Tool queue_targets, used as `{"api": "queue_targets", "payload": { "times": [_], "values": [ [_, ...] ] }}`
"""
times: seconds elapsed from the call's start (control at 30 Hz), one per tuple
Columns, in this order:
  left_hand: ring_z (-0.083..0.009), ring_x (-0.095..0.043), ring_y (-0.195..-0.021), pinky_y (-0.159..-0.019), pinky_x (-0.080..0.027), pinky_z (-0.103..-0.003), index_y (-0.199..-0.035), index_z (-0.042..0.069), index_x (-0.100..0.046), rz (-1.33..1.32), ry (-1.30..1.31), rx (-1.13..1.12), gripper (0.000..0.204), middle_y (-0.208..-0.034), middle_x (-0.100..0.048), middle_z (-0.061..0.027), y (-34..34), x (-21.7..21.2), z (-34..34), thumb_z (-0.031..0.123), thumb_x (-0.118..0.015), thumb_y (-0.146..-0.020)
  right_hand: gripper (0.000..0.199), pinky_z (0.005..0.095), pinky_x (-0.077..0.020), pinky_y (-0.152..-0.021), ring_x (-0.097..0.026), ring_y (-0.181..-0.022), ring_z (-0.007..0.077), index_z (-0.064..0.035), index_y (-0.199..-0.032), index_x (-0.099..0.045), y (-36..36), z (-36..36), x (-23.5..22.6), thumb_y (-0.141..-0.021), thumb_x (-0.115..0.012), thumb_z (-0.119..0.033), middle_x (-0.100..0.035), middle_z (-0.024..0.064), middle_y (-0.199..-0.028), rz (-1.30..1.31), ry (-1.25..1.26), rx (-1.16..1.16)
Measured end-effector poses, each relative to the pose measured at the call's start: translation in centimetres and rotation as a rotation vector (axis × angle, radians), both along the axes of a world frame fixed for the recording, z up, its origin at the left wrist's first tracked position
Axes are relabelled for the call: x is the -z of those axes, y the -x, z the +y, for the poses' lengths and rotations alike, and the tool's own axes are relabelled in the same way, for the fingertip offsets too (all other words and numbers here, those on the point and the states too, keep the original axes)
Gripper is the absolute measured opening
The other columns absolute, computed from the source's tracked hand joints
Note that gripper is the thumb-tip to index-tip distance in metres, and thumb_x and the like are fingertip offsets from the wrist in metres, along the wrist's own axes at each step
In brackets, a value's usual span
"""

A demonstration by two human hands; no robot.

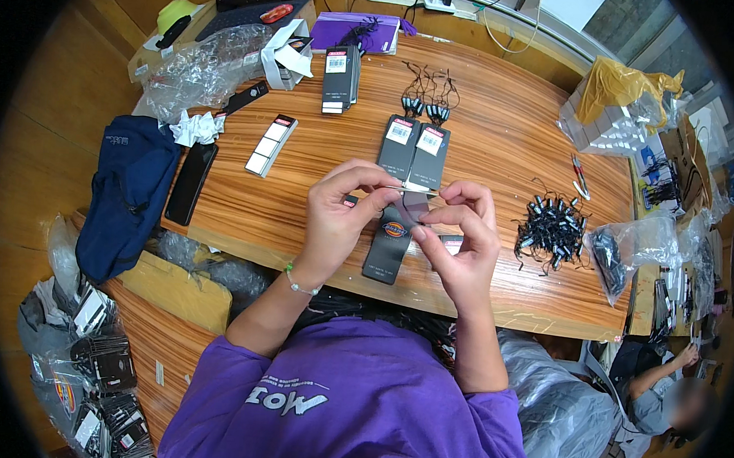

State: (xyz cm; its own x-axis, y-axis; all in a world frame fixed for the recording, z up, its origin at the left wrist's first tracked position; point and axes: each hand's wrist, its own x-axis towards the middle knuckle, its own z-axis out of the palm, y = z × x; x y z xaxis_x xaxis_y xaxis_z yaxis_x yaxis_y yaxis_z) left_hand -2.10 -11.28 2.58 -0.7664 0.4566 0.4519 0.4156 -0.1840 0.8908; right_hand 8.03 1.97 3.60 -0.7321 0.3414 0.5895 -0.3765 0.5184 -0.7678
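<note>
My left hand (347, 208) and my right hand (466, 237) meet over the near middle of the table, both with thumb and fingers pinched. Between their fingertips is a thin grey tag (415, 205), tilted almost edge-on, with a short dark cord at it. Just below lies a dark grey hang tag (387, 254) with an oval emblem, partly covered by my fingers. Right beyond my hands are two stacks of dark hang tags (398, 153) with white labels, their black strings (429, 88) spread out behind. My fingers hide part of another labelled tag.
A pile of black strings (551, 230) and small snips (580, 176) lie at right, beside clear bags (636, 257). More tag stacks (337, 84), a phone (192, 184), a navy pouch (127, 194) and crumpled plastic (206, 66) are at left. Another person (659, 389) sits at lower right.
</note>
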Motion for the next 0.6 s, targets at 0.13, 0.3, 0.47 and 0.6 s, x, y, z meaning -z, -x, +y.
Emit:
{"api": "queue_targets", "payload": {
  "times": [0.13, 0.3, 0.47, 0.6],
  "values": [
    [-0.0107, -0.056, -0.079, -0.072, -0.045, -0.023, -0.089, 0.000, -0.063, -0.189, -0.086, 0.131, 0.011, -0.084, -0.062, -0.0054, -0.3, -0.1, -0.1, 0.002, -0.063, -0.078, 0.012, 0.0298, -0.0398, -0.082, -0.052, -0.091, 0.0204, -0.0007, -0.086, -0.063, 0.0, 0.6, 0.1, -0.076, -0.059, -0.005, -0.057, 0.0103, -0.091, 0.055, 0.192, 0.007],
    [-0.0118, -0.055, -0.079, -0.070, -0.044, -0.023, -0.090, 0.000, -0.059, -0.224, -0.122, 0.276, 0.011, -0.088, -0.059, -0.0074, 0.0, 0.3, -0.2, 0.005, -0.060, -0.081, 0.017, 0.0293, -0.0396, -0.087, -0.053, -0.099, 0.0183, 0.0013, -0.095, -0.062, 0.3, 1.4, -0.4, -0.084, -0.050, -0.005, -0.059, 0.0115, -0.101, -0.227, 0.493, -0.302],
    [-0.0105, -0.055, -0.085, -0.077, -0.045, -0.023, -0.088, 0.000, -0.060, -0.295, -0.129, 0.327, 0.007, -0.090, -0.057, -0.0050, 0.4, 0.2, -0.7, 0.000, -0.058, -0.082, 0.020, 0.0266, -0.0401, -0.086, -0.054, -0.097, 0.0153, 0.0007, -0.103, -0.060, 0.4, 1.4, 0.4, -0.087, -0.049, -0.007, -0.059, 0.0088, -0.104, -0.298, 0.642, -0.522],
    [-0.0107, -0.054, -0.085, -0.075, -0.044, -0.023, -0.088, 0.001, -0.061, -0.288, -0.139, 0.339, 0.008, -0.089, -0.057, -0.0054, 0.4, 0.3, -0.6, 0.000, -0.059, -0.080, 0.018, 0.0243, -0.0410, -0.083, -0.054, -0.096, 0.0132, -0.0001, -0.101, -0.059, 0.4, 1.0, 1.2, -0.085, -0.052, -0.003, -0.058, 0.0078, -0.102, -0.323, 0.823, -0.574]
  ]
}}
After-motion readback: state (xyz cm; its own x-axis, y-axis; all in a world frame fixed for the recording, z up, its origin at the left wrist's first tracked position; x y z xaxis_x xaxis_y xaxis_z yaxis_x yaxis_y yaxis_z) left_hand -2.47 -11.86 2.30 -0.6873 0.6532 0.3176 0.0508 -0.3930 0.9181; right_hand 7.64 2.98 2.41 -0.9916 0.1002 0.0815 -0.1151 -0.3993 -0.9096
